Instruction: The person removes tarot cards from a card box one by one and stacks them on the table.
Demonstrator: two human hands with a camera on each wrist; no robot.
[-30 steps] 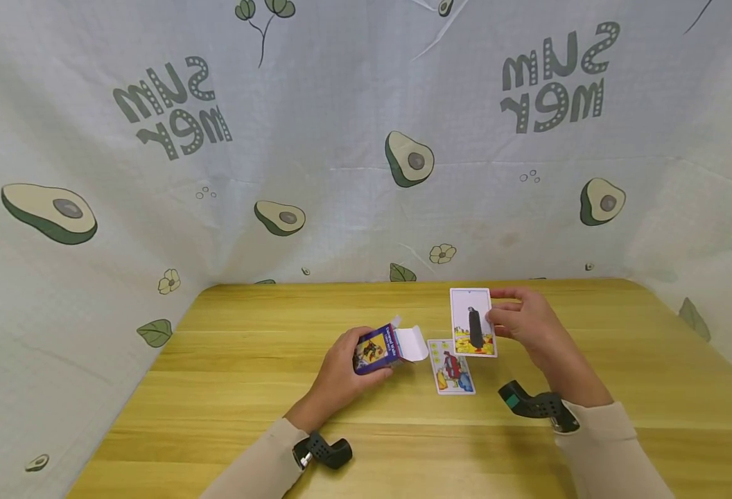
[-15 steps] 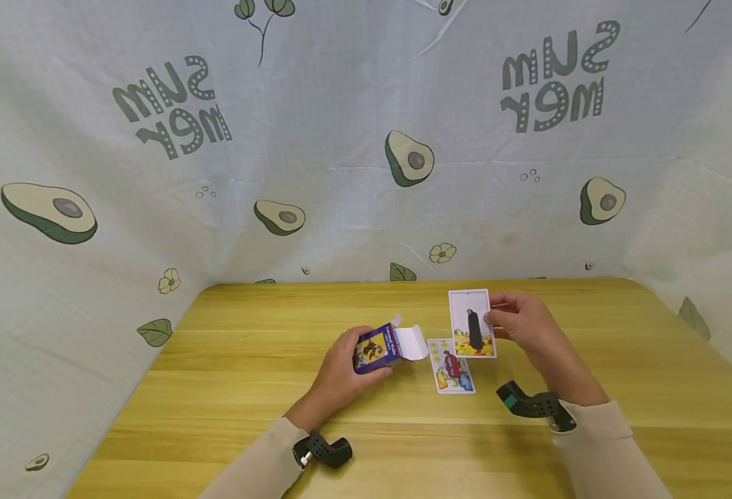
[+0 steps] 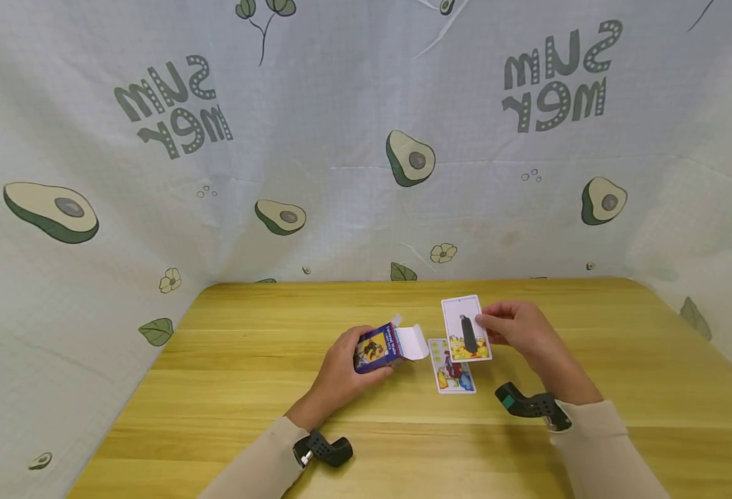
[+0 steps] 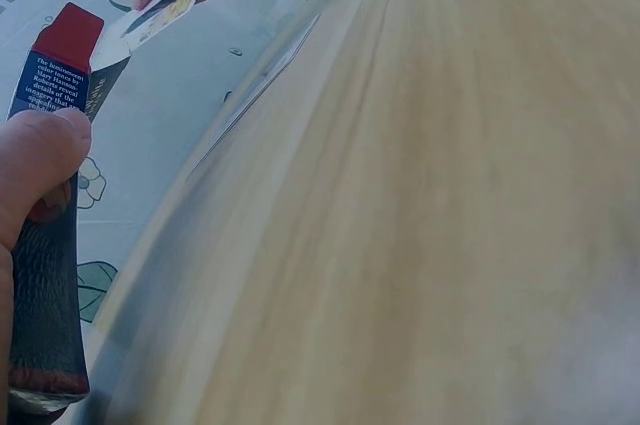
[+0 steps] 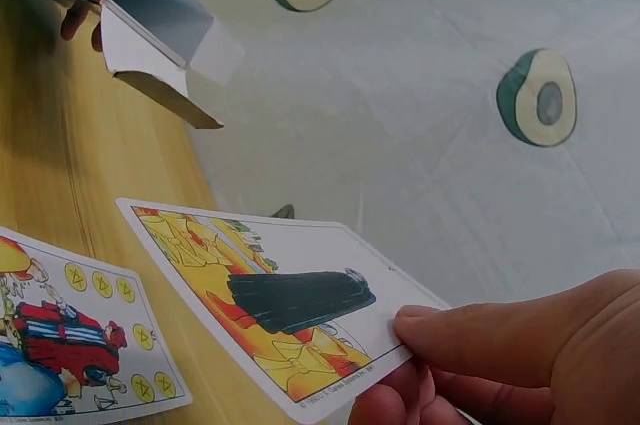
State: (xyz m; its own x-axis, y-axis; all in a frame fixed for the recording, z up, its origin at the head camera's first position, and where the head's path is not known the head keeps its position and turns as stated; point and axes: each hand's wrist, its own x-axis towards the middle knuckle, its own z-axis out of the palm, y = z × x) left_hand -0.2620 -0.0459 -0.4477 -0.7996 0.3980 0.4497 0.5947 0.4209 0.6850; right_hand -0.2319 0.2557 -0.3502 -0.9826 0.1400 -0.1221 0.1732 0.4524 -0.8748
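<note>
My left hand [image 3: 341, 367] grips a purple tarot card box [image 3: 375, 348], its thumb along the near side. The box's white end flap [image 3: 412, 343] stands open toward the right; bare inner walls [image 5: 160, 7] show in the right wrist view. Between thumb and fingers, my right hand [image 3: 520, 331] pinches a tarot card [image 3: 468, 330] by its right edge, picture side up, with a dark cloaked figure on it. Beneath and partly covered in the head view lies a second tarot card [image 3: 455, 381], face up on the table, with a red figure and yellow pentacles.
The wooden table [image 3: 229, 416] spreads out on all sides of the hands. A pale cloth [image 3: 341, 104] with avocado prints hangs behind and along both sides. Both wrists carry black camera mounts [image 3: 325, 449].
My right hand has moved a little left and toward me with its card, which is slightly turned and covers more of the card on the table. The left hand and box stay put.
</note>
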